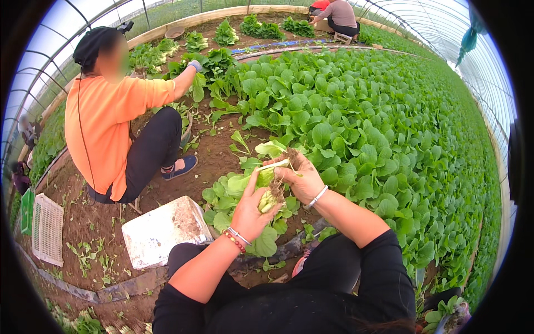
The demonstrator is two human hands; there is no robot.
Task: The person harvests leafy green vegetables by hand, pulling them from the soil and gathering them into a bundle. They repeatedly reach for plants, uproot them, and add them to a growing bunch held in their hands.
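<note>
My left hand is closed around a small bunch of leafy greens, its pale stems and soil-covered roots pointing up and right. The broad green leaves hang to the left and below that hand. My right hand meets it from the right, fingers pinched at the dirty root end of a long pale leaf stalk that lies across the top of the bunch. Soil clings to the right fingers. Both hands are held up over bare soil, beside the growing greens.
A dense bed of greens fills the right side. At left a co-worker in an orange top squats, reaching toward picked greens. A white box, a cream crate and a green crate rest on soil. Another person sits far back.
</note>
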